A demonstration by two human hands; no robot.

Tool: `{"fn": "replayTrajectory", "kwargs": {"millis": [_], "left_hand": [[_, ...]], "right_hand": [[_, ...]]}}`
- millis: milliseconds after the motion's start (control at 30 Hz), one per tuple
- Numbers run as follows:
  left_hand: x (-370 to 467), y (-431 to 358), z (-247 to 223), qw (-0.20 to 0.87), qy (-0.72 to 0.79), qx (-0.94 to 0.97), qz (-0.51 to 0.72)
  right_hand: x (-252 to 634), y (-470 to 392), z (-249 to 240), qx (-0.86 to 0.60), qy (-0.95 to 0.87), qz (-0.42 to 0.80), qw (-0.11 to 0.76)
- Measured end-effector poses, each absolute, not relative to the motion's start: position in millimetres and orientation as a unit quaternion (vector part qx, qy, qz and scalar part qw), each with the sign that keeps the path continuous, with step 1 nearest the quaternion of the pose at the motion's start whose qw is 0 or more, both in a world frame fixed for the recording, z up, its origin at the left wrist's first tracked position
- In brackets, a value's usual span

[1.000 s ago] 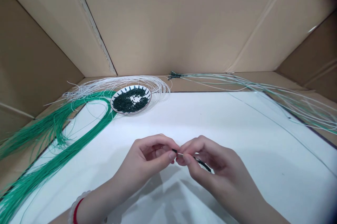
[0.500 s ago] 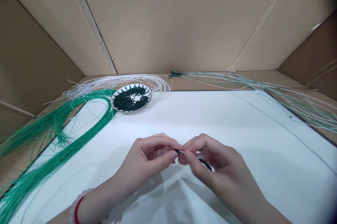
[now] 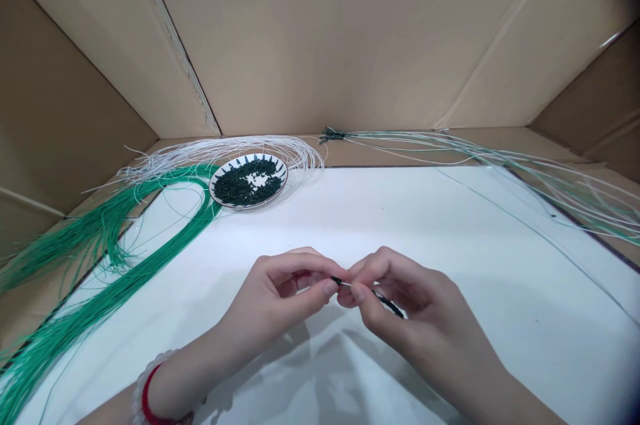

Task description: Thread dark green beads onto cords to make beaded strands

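My left hand (image 3: pixel 295 288) pinches a small dark piece (image 3: pixel 337 280) between thumb and forefinger, low in the middle of the view. Close beside it, my right hand (image 3: pixel 395 292) is closed on a thin pale strand, and a dark beaded-looking length (image 3: pixel 390 305) shows under its fingers. The pale strand runs between the two pinches, whose fingertips almost touch. Beyond my left hand, a patterned plate (image 3: pixel 216 196) holds many small dark green pieces.
Green strands (image 3: pixel 135 278) curve along the left, with white strands (image 3: pixel 200 152) behind the plate. A bundle with a dark end (image 3: pixel 333 135) stretches right along the back edge. Cardboard walls (image 3: pixel 340 38) surround the white board (image 3: pixel 380 212).
The view has tipped slightly, so the plate and strands sit a little higher. Slightly more of the dark length shows under my right hand. Both pinches remain closed.
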State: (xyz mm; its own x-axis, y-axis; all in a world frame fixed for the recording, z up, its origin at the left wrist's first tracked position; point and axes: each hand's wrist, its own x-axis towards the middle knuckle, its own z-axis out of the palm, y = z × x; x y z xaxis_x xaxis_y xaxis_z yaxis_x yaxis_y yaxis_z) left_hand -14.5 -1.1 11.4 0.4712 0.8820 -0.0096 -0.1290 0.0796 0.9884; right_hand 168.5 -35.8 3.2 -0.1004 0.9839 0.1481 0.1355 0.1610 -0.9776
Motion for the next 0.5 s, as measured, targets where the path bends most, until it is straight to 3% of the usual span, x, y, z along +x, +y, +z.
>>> {"fn": "replayTrajectory", "kwargs": {"millis": [500], "left_hand": [[-14.8,-1.0,10.4,0.653,0.333,0.561,0.385]], "right_hand": [[166.9,-33.5,7.8,-0.478,-0.574,0.466,0.475]]}}
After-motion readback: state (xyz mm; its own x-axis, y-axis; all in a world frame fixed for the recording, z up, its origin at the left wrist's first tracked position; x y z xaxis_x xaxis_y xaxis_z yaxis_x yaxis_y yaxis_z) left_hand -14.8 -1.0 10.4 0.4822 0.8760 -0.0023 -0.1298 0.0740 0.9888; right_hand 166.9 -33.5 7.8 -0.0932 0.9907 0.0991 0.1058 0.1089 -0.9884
